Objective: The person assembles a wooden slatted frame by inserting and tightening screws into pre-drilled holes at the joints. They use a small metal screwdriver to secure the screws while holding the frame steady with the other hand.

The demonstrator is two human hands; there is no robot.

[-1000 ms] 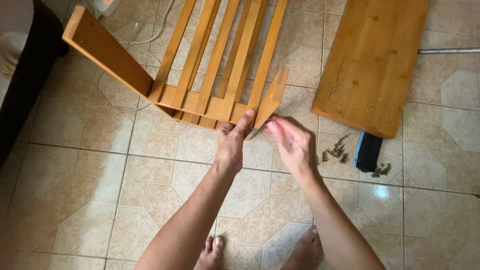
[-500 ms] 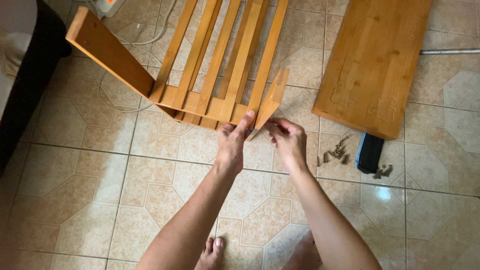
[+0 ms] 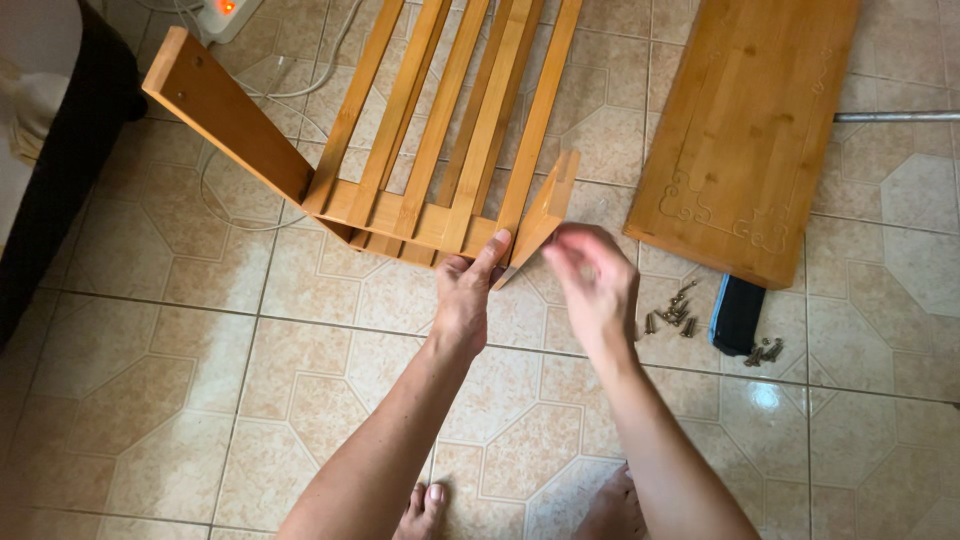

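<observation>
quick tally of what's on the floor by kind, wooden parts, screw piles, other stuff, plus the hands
Wooden parts: 2, the slatted bamboo shelf frame and the flat carved bamboo board
Loose brass screw piles: 2, one left of the dark blue tool handle, one right of it
Tool handles: 1
White power strips: 1
Hands: 2, left hand, right hand
Total: 8

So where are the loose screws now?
The screws lie on the tiled floor right of the right hand, beside a dark tool, just below the flat wooden board.
</observation>
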